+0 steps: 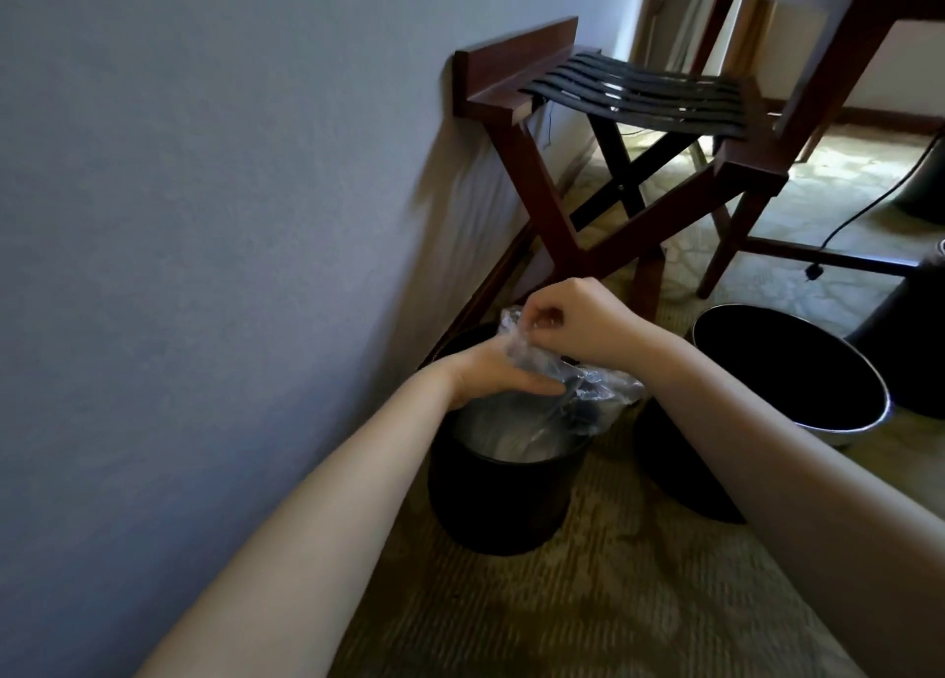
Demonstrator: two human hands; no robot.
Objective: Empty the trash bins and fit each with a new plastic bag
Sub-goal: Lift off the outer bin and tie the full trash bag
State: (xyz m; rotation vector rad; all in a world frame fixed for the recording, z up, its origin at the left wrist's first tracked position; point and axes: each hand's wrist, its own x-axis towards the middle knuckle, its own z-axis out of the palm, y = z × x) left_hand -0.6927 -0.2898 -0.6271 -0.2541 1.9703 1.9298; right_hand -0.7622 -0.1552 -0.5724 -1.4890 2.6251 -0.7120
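Observation:
A black trash bin [498,503] stands on the carpet beside the wall. A clear plastic bag [588,388] is bunched over its mouth and hangs down inside. My left hand [498,375] rests at the bin's far rim, fingers laid along the bag's edge and partly under the plastic. My right hand [567,319] is just above it, pinching the crumpled top of the bag between curled fingers. A second black bin [797,370] with a metal rim leans tilted to the right, with no bag visible in it.
A folding wooden luggage rack [613,114] with black straps stands against the grey wall [204,217] right behind the bins. A wooden table leg [741,206] and a black power cord [864,212] are at the right. Patterned carpet [588,600] covers the floor.

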